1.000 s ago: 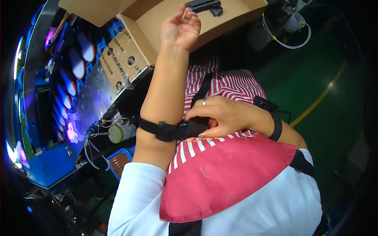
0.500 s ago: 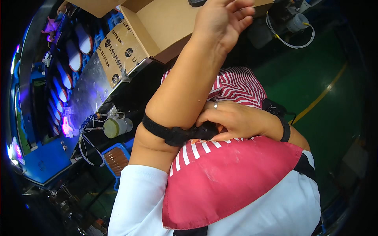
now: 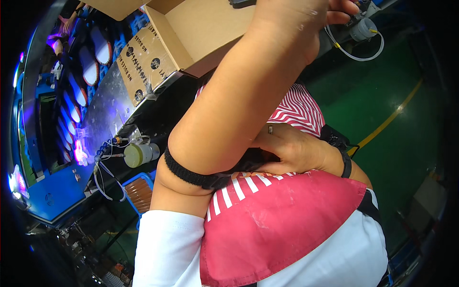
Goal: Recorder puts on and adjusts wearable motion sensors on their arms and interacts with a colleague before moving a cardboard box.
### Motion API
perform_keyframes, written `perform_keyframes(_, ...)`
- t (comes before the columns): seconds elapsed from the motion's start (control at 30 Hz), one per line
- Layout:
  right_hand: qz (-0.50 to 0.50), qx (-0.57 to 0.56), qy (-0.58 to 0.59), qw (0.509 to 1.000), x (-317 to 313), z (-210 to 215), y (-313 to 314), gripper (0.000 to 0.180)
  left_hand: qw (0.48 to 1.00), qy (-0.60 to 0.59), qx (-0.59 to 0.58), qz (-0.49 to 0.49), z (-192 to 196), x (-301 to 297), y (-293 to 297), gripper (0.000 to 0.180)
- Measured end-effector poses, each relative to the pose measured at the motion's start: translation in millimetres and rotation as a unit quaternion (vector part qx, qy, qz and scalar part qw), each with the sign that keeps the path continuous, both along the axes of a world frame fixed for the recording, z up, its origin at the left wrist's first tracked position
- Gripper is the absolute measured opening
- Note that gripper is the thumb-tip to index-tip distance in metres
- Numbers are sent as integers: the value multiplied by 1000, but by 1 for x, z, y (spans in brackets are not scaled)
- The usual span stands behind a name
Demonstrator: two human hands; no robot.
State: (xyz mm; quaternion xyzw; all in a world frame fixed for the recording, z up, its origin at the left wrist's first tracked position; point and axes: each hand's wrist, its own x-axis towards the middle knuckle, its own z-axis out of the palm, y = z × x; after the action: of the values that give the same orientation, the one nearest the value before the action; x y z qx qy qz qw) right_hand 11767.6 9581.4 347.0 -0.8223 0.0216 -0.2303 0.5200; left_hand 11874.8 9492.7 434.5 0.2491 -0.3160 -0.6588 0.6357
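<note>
My left arm is bent and raised, and its forearm crosses the picture up to the top edge. My left hand (image 3: 313, 19) is partly cut off there; the fingers that show are loosely bent and apart, with nothing seen in them. Round that arm near the elbow runs a black armband (image 3: 189, 176). My right hand (image 3: 287, 146), with a ring and a black wristband (image 3: 346, 163), reaches across to the inner side of the elbow. Its fingers are closed on the dark part of the armband; the fingertips are partly hidden behind the forearm. Below lies my red apron (image 3: 277, 215) with white stripes.
An open cardboard box (image 3: 201, 28) stands on a metal workbench (image 3: 112, 100) at the upper left. Beyond it, shoe soles (image 3: 89, 67) lie in a row under violet light. A lidded jar (image 3: 138, 155) hangs at the bench side, above a blue-framed brown stool (image 3: 138, 193).
My left forearm has swung up and to the right, turning so its hand partly leaves the top edge. My right hand stays at the armband and is now more covered by the forearm.
</note>
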Motion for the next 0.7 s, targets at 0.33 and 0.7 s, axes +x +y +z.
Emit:
perform_keyframes(0.33,86,75,59,992,6,-1,-9,45,994,-61,49,-82,-10,-21,5,25)
perform_keyframes(0.7,139,224,148,953,6,16,-15,43,990,-141,9,-19,-30,-50,7,15)
